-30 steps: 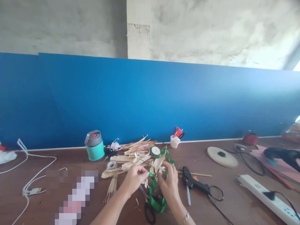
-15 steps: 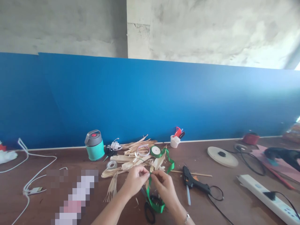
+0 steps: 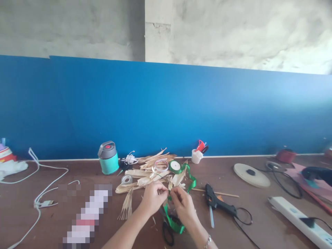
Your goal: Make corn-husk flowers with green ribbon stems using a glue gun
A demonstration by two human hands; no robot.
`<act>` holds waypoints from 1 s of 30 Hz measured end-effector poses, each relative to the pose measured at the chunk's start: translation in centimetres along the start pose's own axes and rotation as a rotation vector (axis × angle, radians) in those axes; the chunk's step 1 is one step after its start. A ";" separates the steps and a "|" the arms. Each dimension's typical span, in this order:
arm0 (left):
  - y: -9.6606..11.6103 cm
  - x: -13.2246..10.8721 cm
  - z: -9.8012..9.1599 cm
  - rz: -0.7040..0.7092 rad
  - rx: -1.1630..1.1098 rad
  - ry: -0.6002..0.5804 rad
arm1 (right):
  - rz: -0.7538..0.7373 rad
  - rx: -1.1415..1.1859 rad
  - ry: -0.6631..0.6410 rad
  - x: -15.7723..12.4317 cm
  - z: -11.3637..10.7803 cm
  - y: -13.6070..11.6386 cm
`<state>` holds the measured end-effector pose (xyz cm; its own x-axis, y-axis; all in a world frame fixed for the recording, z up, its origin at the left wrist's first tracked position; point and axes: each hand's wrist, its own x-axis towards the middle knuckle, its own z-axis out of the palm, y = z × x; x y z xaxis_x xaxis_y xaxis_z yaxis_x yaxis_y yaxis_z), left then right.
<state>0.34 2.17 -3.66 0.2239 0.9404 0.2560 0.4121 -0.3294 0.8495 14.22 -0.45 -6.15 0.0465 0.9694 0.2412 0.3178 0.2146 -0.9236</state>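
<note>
My left hand [image 3: 153, 197] and my right hand [image 3: 183, 205] meet low at the centre, both pinched on a green ribbon [image 3: 192, 180]. The ribbon runs from a green spool [image 3: 175, 166] behind, loops past my fingers and hangs down to the table under my right hand. Black-handled scissors [image 3: 167, 233] lie just below my hands. A heap of dried pale husk strips [image 3: 145, 174] lies right behind them.
A teal jar with a grey lid [image 3: 108, 158] stands left of the heap. A black glue gun [image 3: 216, 202] lies to the right, with a white power strip [image 3: 298, 216], a round white disc [image 3: 251, 174], a cup of pens [image 3: 197, 155] and white cables [image 3: 38, 193] around. A blue board [image 3: 166, 107] backs the table.
My right hand has come in from the right to meet my left at the ribbon. The view has shifted slightly to the left.
</note>
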 end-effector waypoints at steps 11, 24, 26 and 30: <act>0.1 -0.3 0.2 0.056 0.143 0.070 | 0.006 -0.010 0.032 0.0 0.0 -0.3; -0.2 -0.1 0.1 -0.035 0.012 0.014 | 0.036 0.058 0.043 0.2 -0.2 -0.1; -0.6 0.1 -0.1 -0.095 -0.049 -0.030 | 0.050 0.083 0.052 0.4 -0.5 -0.2; -0.9 0.1 -0.4 -0.248 -0.165 -0.085 | 0.050 0.121 0.084 0.6 -0.9 -0.5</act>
<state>-0.39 2.64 -4.23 0.2102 0.9777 -0.0020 0.3156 -0.0659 0.9466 14.92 -0.05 -5.26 0.1404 0.9669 0.2131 0.1966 0.1838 -0.9631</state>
